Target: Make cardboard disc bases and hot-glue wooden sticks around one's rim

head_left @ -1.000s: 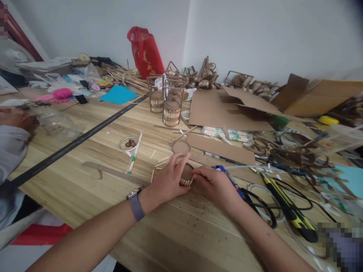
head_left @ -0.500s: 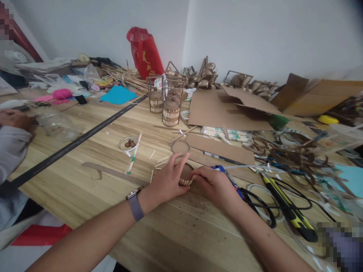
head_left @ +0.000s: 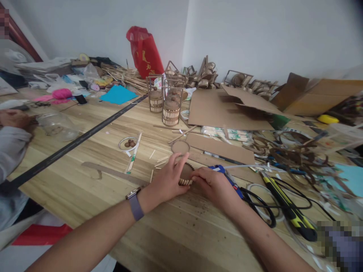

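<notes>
A small round cardboard basket piece [head_left: 186, 175] ringed with short wooden sticks lies on the wooden table [head_left: 85, 151]. My left hand [head_left: 167, 181] curls around its left side, fingers bent over its top. On its right side my right hand [head_left: 214, 186] pinches the rim with closed fingers. A grey watch sits on my left wrist. Just behind the piece lies a flat cardboard disc [head_left: 180, 147], with loose short sticks [head_left: 159, 161] to the left of it.
A blue glue gun [head_left: 225, 175], black cable and a yellow utility knife [head_left: 286, 206] lie right of my hands. Finished stick baskets [head_left: 171, 111], cardboard sheets [head_left: 224, 109] and a red bag [head_left: 144, 51] stand behind. A long black ruler [head_left: 76, 139] crosses the left. Another person's hand [head_left: 14, 118] rests far left.
</notes>
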`<state>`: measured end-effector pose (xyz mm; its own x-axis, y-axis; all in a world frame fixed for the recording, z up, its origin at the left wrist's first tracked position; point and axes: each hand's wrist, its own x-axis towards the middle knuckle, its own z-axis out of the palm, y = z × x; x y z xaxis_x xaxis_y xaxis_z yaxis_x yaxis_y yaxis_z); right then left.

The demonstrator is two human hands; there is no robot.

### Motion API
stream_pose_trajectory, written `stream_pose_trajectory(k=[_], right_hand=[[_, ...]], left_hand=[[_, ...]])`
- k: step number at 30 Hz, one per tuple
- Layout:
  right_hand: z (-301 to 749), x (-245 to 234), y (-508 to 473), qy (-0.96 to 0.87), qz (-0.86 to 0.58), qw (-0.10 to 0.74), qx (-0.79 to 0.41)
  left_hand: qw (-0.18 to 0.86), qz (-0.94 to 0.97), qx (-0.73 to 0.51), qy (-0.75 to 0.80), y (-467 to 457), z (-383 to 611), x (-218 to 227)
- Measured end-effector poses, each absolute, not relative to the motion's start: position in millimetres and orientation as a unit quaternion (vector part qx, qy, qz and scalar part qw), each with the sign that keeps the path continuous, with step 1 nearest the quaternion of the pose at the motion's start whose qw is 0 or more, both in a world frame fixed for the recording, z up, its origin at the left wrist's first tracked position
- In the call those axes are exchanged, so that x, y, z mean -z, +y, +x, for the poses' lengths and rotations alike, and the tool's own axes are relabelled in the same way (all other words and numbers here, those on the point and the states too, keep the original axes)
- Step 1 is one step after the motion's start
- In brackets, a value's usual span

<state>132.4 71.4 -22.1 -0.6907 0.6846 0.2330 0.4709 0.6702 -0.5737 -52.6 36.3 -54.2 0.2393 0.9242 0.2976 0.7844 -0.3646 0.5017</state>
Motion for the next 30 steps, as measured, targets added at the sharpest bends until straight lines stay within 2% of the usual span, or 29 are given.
stream_pose_trajectory(k=[17,30], right_hand=[[135.0,22.3,70.5,-0.89,-0.314,0.228,-0.238],[137.8,34.6,70.9,-0.925,-0.29,0.193,-0.153]], left_hand=[[0.128,0.773,-0.286,0.552,37.7,-51.9,55.0],[0.136,0.773,-0.301,0.541,38.4,-52.3,57.5]])
